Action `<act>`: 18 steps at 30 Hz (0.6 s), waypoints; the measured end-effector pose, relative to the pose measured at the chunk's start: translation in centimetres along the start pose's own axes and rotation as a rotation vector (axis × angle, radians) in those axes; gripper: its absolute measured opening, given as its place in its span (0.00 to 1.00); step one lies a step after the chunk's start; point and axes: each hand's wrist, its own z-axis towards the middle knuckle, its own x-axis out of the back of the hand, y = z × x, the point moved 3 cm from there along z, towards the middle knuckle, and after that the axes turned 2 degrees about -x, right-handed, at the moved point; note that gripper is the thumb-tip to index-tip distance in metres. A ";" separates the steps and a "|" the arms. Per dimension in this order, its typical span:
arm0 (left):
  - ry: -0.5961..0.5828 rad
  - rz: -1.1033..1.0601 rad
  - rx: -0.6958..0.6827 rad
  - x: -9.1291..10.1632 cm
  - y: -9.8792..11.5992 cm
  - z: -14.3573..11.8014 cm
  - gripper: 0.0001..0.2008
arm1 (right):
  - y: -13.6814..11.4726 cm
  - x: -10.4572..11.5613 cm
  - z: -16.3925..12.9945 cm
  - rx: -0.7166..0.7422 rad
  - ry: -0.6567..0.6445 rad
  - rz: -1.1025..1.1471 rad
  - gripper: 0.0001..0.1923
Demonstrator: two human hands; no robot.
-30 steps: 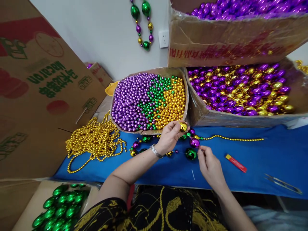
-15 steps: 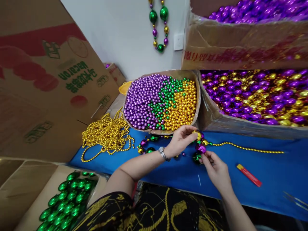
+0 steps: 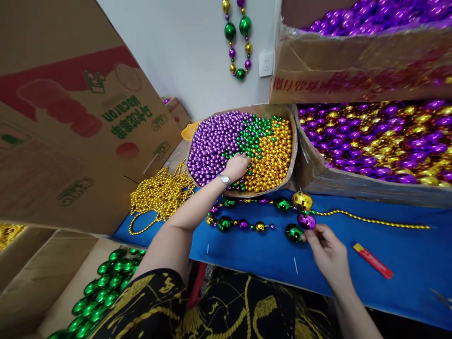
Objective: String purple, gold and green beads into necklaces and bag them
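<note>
head view: the left hand [image 3: 237, 165] is stretched far into the cardboard tray of small beads [image 3: 282, 183], where purple, green and gold beads lie in three patches. its fingers are dug into the beads at the meeting of the green and gold patches; whether anything is pinched there cannot be told, since the fingertips are buried. a watch [image 3: 223, 179] is worn on that wrist.

the right hand [image 3: 328, 249] is kept nearer, over the blue desk [image 3: 406, 263], with its grip narrow: thumb and forefinger are closed on the thread end just beside the large purple bead [image 3: 306, 221]. that bead belongs to the half-strung necklace [image 3: 259, 227], which lies on the desk as a loop of green, purple and gold beads just near of the tray. a large gold bead [image 3: 302, 200] sits at the loop's right end, just far of the purple one.

a thin gold bead strand [image 3: 370, 220] is laid rightward from the loop. a red lighter [image 3: 373, 260] lies to the right of the right hand. a heap of gold bead strands [image 3: 160, 195] is piled at the desk's left end. a box of large purple and gold beads [image 3: 353, 186] stands to the right of the tray, and a box of green beads [image 3: 52, 292] is seen at near left. a finished necklace [image 3: 238, 42] hangs on the far wall.
</note>
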 end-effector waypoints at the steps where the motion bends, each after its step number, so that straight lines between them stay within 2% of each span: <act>1: -0.017 -0.006 0.001 -0.4 -0.4 0.7 0.13 | 0.0 0.1 -0.1 -0.001 0.001 -0.006 0.09; 4: -0.002 -0.048 -0.001 -1.0 -0.5 1.2 0.13 | -0.3 0.4 -0.4 0.002 0.001 -0.035 0.09; 6: 0.032 -0.083 -0.010 -0.8 0.3 0.5 0.12 | -0.6 0.8 -0.6 0.026 0.003 -0.088 0.08; 7: 0.060 -0.179 -0.013 -0.6 0.9 -0.1 0.11 | -0.9 0.9 -0.7 0.053 0.008 -0.131 0.08; 8: 0.088 -0.353 -0.016 -0.3 1.6 -0.8 0.11 | -1.3 1.0 -0.8 0.090 0.011 -0.182 0.07; 10: 0.106 -0.891 -0.020 0.2 3.4 -2.7 0.11 | -2.1 1.1 -0.8 0.181 0.019 -0.285 0.06; 12: 0.052 -1.435 -0.006 0.4 5.4 -4.6 0.11 | -2.8 1.0 -0.8 0.266 0.025 -0.355 0.05; 13: 0.000 -1.604 0.005 0.4 6.4 -5.4 0.11 | -3.1 0.9 -0.8 0.298 0.025 -0.377 0.04; 15: -0.086 -1.783 0.052 0.2 8.0 -6.7 0.11 | -3.6 0.7 -0.8 0.341 0.027 -0.411 0.04; 18: -0.149 -1.856 0.106 -0.4 9.2 -7.6 0.12 | -3.9 0.7 -0.9 0.371 0.039 -0.445 0.03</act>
